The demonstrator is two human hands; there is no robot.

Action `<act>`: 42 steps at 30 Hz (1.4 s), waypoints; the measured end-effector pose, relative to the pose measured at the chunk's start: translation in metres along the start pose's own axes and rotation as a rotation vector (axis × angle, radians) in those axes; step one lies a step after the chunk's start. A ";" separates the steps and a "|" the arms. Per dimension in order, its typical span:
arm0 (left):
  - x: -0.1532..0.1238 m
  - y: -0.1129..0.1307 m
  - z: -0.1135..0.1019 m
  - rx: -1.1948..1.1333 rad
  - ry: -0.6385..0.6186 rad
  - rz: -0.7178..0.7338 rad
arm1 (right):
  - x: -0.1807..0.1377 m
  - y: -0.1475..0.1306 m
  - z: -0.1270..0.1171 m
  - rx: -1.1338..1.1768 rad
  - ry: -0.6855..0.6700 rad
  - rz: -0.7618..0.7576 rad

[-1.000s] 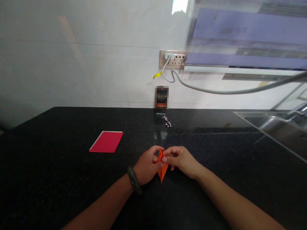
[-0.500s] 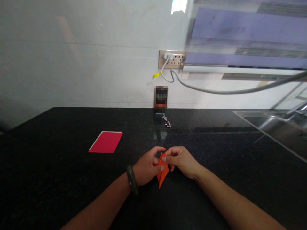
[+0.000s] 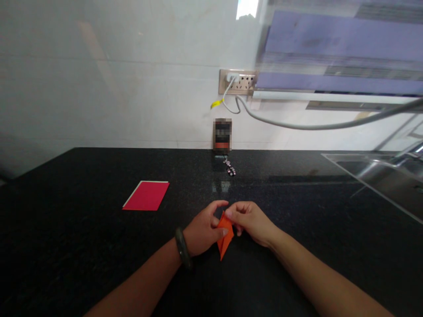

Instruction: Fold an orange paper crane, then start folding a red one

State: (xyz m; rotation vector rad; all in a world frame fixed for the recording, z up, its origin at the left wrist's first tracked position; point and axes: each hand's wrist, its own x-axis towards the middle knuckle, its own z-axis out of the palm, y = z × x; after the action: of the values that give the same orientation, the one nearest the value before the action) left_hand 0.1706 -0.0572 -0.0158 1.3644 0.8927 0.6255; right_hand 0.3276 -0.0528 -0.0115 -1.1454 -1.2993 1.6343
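A small folded orange paper (image 3: 225, 240), narrow and pointed at its lower end, sits between both hands just above the black countertop (image 3: 82, 246). My left hand (image 3: 202, 230), with a dark bracelet on the wrist, pinches the paper's left side, thumb on its face. My right hand (image 3: 250, 221) pinches its upper tip with curled fingers. Both hands are closed on the paper.
A stack of red paper sheets (image 3: 146, 195) lies flat to the left. A small dark device (image 3: 222, 136) leans against the white wall, with a little charm (image 3: 230, 169) in front of it. A wall socket (image 3: 237, 82) feeds a grey cable. A steel sink (image 3: 380, 174) sits at right.
The orange paper has turned slightly and shows a broader face. My right fingers have slid down onto its upper tip. The arms have barely moved.
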 end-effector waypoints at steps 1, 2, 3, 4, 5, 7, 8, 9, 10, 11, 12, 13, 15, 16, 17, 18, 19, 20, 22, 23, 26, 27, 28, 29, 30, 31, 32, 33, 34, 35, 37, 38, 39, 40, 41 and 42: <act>0.000 -0.001 0.000 -0.004 0.009 -0.002 | 0.000 0.000 0.000 -0.035 -0.005 -0.008; 0.001 -0.001 0.000 -0.013 0.018 -0.001 | 0.000 0.000 -0.001 -0.068 0.000 -0.018; 0.002 -0.003 0.000 -0.026 0.028 0.004 | 0.000 0.000 -0.001 -0.097 0.011 -0.028; 0.002 -0.004 0.000 -0.043 0.045 0.008 | 0.000 -0.001 -0.001 -0.121 0.032 -0.042; 0.004 -0.006 0.000 -0.061 0.071 0.010 | 0.000 -0.001 -0.001 -0.142 0.053 -0.063; 0.006 -0.008 0.001 -0.101 0.124 0.004 | 0.000 -0.001 -0.001 -0.190 0.090 -0.127; 0.006 -0.008 0.001 -0.122 0.138 -0.005 | -0.001 -0.001 -0.001 -0.220 0.100 -0.168; 0.007 -0.008 0.002 -0.139 0.141 -0.015 | -0.001 -0.002 -0.002 -0.251 0.101 -0.208; 0.007 -0.007 0.002 -0.153 0.135 -0.026 | -0.001 -0.002 -0.002 -0.278 0.096 -0.245; 0.007 -0.007 0.003 -0.161 0.129 -0.033 | -0.002 -0.002 -0.002 -0.301 0.086 -0.275; 0.007 -0.006 0.003 -0.164 0.121 -0.038 | -0.002 -0.002 -0.003 -0.318 0.078 -0.295; 0.006 -0.005 0.004 -0.163 0.114 -0.040 | -0.002 -0.001 -0.003 -0.329 0.074 -0.308; 0.005 -0.004 0.004 -0.165 0.086 -0.038 | -0.001 -0.001 -0.002 -0.321 0.087 -0.312; 0.005 -0.003 0.004 -0.168 0.062 -0.035 | -0.001 0.000 -0.002 -0.296 0.096 -0.298; 0.004 -0.003 0.004 -0.171 0.036 -0.031 | 0.000 0.000 -0.001 -0.257 0.100 -0.271; 0.004 -0.002 0.005 -0.173 0.013 -0.027 | 0.000 0.001 0.000 -0.210 0.096 -0.233; 0.003 -0.002 0.005 -0.174 -0.001 -0.024 | 0.001 0.001 0.001 -0.162 0.092 -0.195; 0.003 -0.001 0.005 -0.175 -0.004 -0.024 | 0.001 0.001 0.002 -0.121 0.092 -0.164; 0.003 0.000 0.006 -0.191 0.018 -0.016 | 0.002 0.001 0.003 -0.066 0.109 -0.135; 0.003 0.001 0.005 -0.211 0.043 -0.007 | 0.002 0.001 0.003 -0.053 0.125 -0.133; 0.004 0.004 0.003 -0.309 0.172 0.027 | 0.002 0.002 0.003 -0.093 0.095 -0.086; 0.004 0.004 0.002 -0.336 0.218 0.027 | 0.002 0.002 0.003 -0.131 0.063 -0.063; 0.004 0.005 0.001 -0.357 0.254 0.019 | 0.001 0.003 0.003 -0.170 0.033 -0.047; 0.004 0.005 0.000 -0.370 0.276 0.007 | 0.001 0.004 0.004 -0.201 0.007 -0.039; 0.004 0.005 0.000 -0.375 0.285 -0.003 | 0.001 0.004 0.004 -0.218 -0.009 -0.041; 0.004 0.005 0.000 -0.373 0.286 -0.012 | 0.000 0.004 0.004 -0.224 -0.015 -0.051; 0.004 0.004 0.000 -0.368 0.285 -0.017 | 0.000 0.004 0.005 -0.224 -0.017 -0.061; 0.004 0.004 0.000 -0.355 0.288 -0.016 | -0.001 0.004 0.005 -0.225 -0.018 -0.065; 0.004 0.005 0.001 -0.329 0.301 -0.008 | -0.001 0.004 0.005 -0.229 -0.020 -0.063; 0.005 0.005 0.001 -0.288 0.321 0.004 | -0.001 0.004 0.005 -0.238 -0.020 -0.059; 0.005 0.005 0.002 -0.186 0.367 0.027 | -0.001 0.005 0.005 -0.267 -0.017 -0.059; 0.005 0.006 0.003 -0.137 0.388 0.036 | -0.001 0.005 0.005 -0.281 -0.013 -0.065; 0.005 0.006 0.003 -0.099 0.402 0.042 | -0.001 0.005 0.005 -0.289 -0.008 -0.071; 0.005 0.006 0.003 -0.077 0.412 0.043 | -0.001 0.005 0.006 -0.291 -0.008 -0.073; 0.005 0.007 0.003 -0.069 0.417 0.044 | -0.001 0.005 0.007 -0.287 -0.010 -0.071; 0.005 0.007 0.003 -0.067 0.421 0.046 | -0.002 0.004 0.008 -0.280 -0.018 -0.064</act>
State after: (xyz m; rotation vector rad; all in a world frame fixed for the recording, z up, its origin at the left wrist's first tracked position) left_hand 0.1760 -0.0539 -0.0101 1.2146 1.1651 0.9927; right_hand 0.3206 -0.0577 -0.0145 -1.2399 -1.5971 1.4504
